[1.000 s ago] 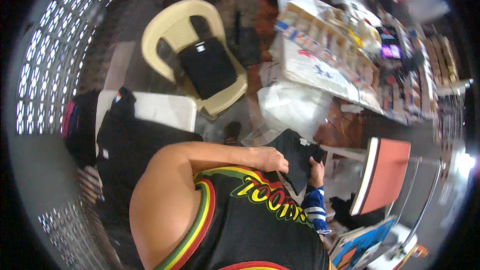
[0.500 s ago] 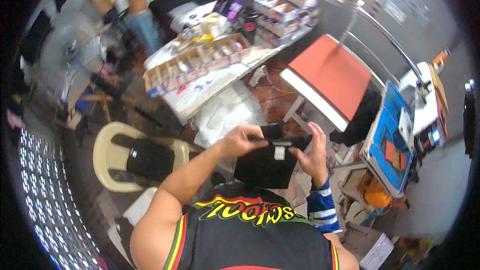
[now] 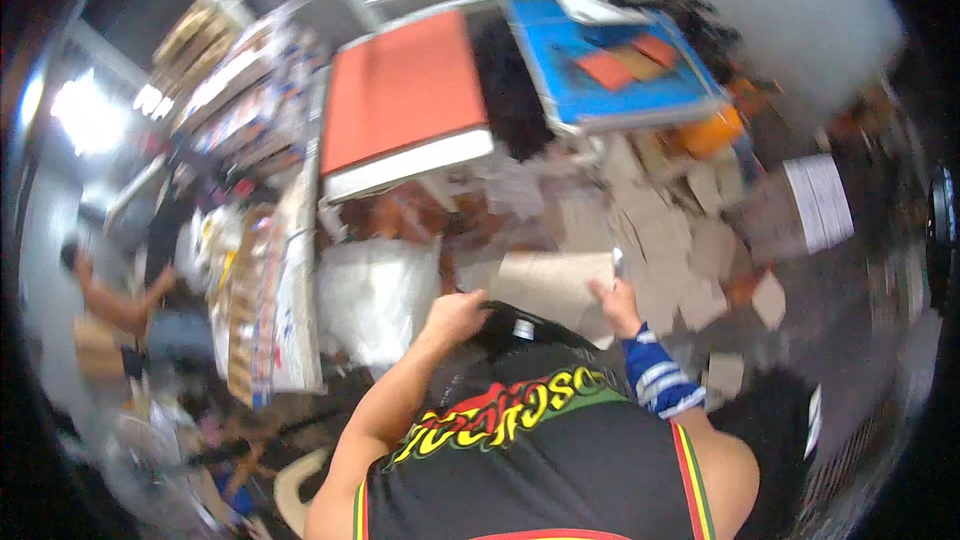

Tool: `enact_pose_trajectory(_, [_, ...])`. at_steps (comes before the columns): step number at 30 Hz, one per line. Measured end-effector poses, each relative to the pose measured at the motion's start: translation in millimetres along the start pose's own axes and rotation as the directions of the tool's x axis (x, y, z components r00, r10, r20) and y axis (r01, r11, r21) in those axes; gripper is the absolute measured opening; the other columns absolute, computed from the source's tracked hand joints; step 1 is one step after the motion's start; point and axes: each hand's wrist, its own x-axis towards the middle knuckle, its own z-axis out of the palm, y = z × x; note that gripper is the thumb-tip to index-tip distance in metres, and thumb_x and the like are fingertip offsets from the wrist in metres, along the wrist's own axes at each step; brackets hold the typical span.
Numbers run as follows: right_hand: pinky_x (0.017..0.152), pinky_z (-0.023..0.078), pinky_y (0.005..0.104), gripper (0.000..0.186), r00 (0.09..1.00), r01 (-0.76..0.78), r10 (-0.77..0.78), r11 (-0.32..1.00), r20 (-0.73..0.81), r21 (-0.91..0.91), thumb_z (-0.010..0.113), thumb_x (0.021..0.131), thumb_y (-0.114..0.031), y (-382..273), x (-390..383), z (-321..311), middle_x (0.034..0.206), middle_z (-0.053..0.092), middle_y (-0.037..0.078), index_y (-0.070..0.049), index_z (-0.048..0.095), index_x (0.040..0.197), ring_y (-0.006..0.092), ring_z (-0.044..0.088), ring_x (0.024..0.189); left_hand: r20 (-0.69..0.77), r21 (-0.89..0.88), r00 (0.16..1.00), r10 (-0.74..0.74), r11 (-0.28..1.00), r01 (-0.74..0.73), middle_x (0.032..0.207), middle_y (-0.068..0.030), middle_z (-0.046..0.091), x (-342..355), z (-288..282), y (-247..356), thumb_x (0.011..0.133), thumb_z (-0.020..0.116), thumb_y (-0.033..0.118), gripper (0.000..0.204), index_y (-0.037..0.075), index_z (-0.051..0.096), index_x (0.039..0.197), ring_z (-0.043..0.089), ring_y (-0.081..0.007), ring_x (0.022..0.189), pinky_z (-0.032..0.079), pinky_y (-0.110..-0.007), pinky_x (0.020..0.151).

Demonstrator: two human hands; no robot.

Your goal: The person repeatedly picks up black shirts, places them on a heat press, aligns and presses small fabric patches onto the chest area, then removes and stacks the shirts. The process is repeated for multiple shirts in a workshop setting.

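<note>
My left hand (image 3: pixel 458 318) is closed on the edge of a folded black garment (image 3: pixel 510 330) with a small white label, held close to my body. The garment's lower part merges with my black shirt. To its right, my right hand (image 3: pixel 618 308) has its fingers closed at the right edge of a flat beige cardboard sheet (image 3: pixel 555 275). The sheet lies just beyond the garment, and its near edge is partly hidden by the black cloth. Motion blurs the picture somewhat.
Ahead stands a table with an orange-red top (image 3: pixel 405 90); right of it is a blue worktable (image 3: pixel 590 70). A clear plastic bag (image 3: pixel 380 290) lies left, beside a white table (image 3: pixel 300 310). Cardboard scraps (image 3: pixel 660 260) and a labelled box (image 3: pixel 770 215) sit right. Another person (image 3: pixel 125 305) is far left.
My view has swung to the right. Both hands were at the black garment; now the left grips it lower and closer in, while the right is at the cardboard sheet.
</note>
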Motion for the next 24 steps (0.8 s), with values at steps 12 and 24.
enact_pose_trajectory(12, [0.093,0.057,0.0442,0.044,0.787,0.470,-0.278,0.848,0.551,-0.245,0.077,0.086,-0.029,-57.1,-47.0,88.8,0.113,0.076,0.021,-0.005,0.074,0.122,0.0336,0.074,0.109,0.549,-0.734,0.836,-0.002,-0.481,0.480,0.103,-0.0088,0.076,20.5,-0.6,71.3,0.104,0.064,0.024,0.025,0.002,0.074,0.111,0.073,-0.0238,0.090,0.057,-0.037,0.082])
enact_pose_trajectory(24, [0.085,0.053,0.0345,0.033,0.056,0.277,-0.256,0.933,0.965,0.231,0.083,0.088,-0.015,-269.6,-39.1,188.1,0.100,0.074,0.005,0.000,0.070,0.113,0.0131,0.063,0.095,-0.333,-0.695,0.939,0.082,0.652,-0.303,0.166,-0.0196,0.038,29.8,-10.0,-56.7,0.087,0.074,0.038,0.072,0.014,0.055,0.153,0.033,-0.0392,0.154,0.027,-0.050,0.126])
